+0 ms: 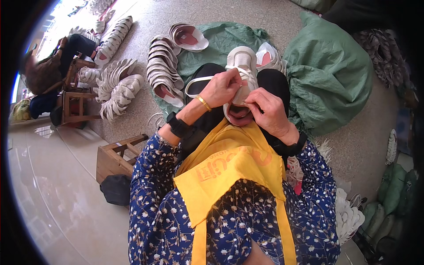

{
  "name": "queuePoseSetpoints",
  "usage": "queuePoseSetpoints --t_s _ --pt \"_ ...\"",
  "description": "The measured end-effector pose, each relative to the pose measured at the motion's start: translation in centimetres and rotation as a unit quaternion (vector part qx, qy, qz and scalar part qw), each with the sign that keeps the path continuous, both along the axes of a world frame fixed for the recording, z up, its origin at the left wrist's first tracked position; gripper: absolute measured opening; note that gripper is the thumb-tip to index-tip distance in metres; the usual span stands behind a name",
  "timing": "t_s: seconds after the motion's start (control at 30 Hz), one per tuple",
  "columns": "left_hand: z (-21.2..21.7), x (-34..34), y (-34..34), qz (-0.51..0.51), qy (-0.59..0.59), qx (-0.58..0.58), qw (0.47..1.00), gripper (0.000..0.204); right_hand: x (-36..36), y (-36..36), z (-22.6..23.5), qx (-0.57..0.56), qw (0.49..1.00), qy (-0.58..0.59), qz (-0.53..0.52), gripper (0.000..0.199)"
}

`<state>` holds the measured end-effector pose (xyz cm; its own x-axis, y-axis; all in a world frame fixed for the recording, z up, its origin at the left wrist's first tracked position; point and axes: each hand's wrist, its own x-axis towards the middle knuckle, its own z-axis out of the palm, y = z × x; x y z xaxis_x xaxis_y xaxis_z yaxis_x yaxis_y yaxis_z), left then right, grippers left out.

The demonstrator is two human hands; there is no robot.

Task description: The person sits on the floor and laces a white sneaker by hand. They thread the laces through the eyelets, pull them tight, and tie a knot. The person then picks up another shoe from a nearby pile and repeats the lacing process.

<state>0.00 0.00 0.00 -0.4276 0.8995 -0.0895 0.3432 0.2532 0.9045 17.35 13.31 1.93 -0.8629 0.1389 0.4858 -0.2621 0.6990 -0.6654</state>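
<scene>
A pale beige sneaker [243, 55] lies between my knees, toe pointing away and its pinkish opening towards me. White shoelace [198, 80] runs across its upper, and a loop of it sticks out to the left. My left hand [221, 88] is closed in a pinch on the lace over the shoe's left side. On the right side, near the opening, my right hand [268, 111] has thumb and forefinger pressed together at the upper's edge. What those fingertips hold is too small to make out. A yellow apron [234, 165] covers my lap just below the shoe.
A curved stack of nested shoe uppers [163, 66] rests left on a green sheet [216, 37]. A full green sack [329, 73] stands at right. Wooden stools [115, 161], more stacked shoes [119, 88] and a seated person [46, 73] are left. White lace bundles [349, 216] lie lower right.
</scene>
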Motion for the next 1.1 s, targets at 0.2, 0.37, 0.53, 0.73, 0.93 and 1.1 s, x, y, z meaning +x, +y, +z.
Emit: queuePoseSetpoints --t_s 0.2,0.37,0.53,0.73,0.93,1.1 --pt "-2.2 2.1 0.8 0.115 0.067 0.068 0.989 0.013 0.2 -0.2 0.1 -0.009 1.000 -0.016 -0.001 0.014" --pt "-0.5 1.5 0.6 0.135 0.043 -0.014 0.990 0.027 0.2 0.2 1.6 -0.128 0.987 -0.096 -0.005 0.011" --pt "0.4 1.4 0.4 0.152 0.063 -0.041 0.985 0.042 -2.3 2.3 0.3 0.055 0.997 -0.018 -0.040 0.010" --pt "0.2 1.4 0.1 0.154 0.065 -0.034 0.985 0.042 -4.0 3.5 0.2 0.178 0.977 -0.113 -0.006 0.008" --pt "0.4 0.4 -0.9 0.116 0.079 -0.020 0.990 0.024 -3.2 4.2 0.5 0.230 0.966 -0.119 -0.007 0.006" --pt "0.9 -2.3 -3.2 0.062 0.017 -0.011 0.998 0.011 0.8 9.1 2.4 -0.256 0.926 -0.274 -0.039 0.012"
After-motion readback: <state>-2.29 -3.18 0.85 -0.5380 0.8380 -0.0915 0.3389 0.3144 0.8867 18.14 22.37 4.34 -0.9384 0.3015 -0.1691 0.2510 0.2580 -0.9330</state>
